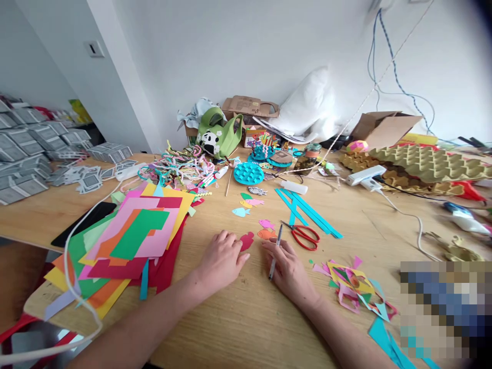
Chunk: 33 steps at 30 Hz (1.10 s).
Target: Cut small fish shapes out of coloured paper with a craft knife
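Note:
My left hand (222, 259) lies flat on the wooden table (246, 318), fingers spread, its fingertips touching a small red paper fish (247, 240). My right hand (286, 266) rests beside it, fingers closed round a pen (275, 252) that points away from me. Just beyond the pen tip lie an orange paper fish (266, 234) and a pink one (266, 224). More paper fish, light blue (240, 211), yellow-pink (251, 202) and grey (257, 191), lie farther back.
Red-handled scissors (303, 235) and teal paper strips (307, 212) lie right of my hands. A stack of coloured paper sheets (132, 241) sits at left, paper scraps (355, 287) at right. A glue gun (365, 177), egg cartons (426, 164), a green panda bag (217, 136) and boxes crowd the back.

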Each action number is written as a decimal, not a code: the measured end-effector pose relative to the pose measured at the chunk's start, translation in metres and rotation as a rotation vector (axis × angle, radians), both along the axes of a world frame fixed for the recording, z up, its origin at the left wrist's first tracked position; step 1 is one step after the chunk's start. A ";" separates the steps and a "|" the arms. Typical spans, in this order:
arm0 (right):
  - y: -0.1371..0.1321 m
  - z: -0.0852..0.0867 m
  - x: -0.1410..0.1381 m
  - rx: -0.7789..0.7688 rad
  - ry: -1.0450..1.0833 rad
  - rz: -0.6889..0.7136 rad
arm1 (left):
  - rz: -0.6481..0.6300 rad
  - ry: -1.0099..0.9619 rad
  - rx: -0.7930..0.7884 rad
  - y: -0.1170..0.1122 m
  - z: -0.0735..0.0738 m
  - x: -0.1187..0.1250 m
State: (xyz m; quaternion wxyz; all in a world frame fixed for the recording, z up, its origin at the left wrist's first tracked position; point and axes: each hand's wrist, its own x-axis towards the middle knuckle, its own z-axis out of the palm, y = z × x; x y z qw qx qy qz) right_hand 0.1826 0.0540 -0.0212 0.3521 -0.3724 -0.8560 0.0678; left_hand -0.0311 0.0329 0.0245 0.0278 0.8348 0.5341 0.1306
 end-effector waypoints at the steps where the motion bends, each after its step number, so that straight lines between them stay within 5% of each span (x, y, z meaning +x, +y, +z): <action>1: -0.001 0.000 -0.001 -0.012 -0.006 0.013 | -0.008 -0.020 0.007 0.000 0.000 -0.003; 10: 0.004 0.009 -0.008 -0.114 -0.036 0.103 | -0.156 -0.084 0.007 -0.003 -0.022 -0.013; 17: 0.017 0.034 -0.013 -0.427 0.498 0.000 | -0.157 -0.149 -0.014 -0.002 -0.023 -0.013; 26: 0.035 0.011 -0.031 -0.897 0.953 -0.053 | -0.121 -0.117 -0.040 0.002 -0.029 -0.019; 33: 0.034 0.004 -0.023 -0.853 0.912 -0.151 | -0.113 -0.109 -0.045 -0.003 -0.030 -0.012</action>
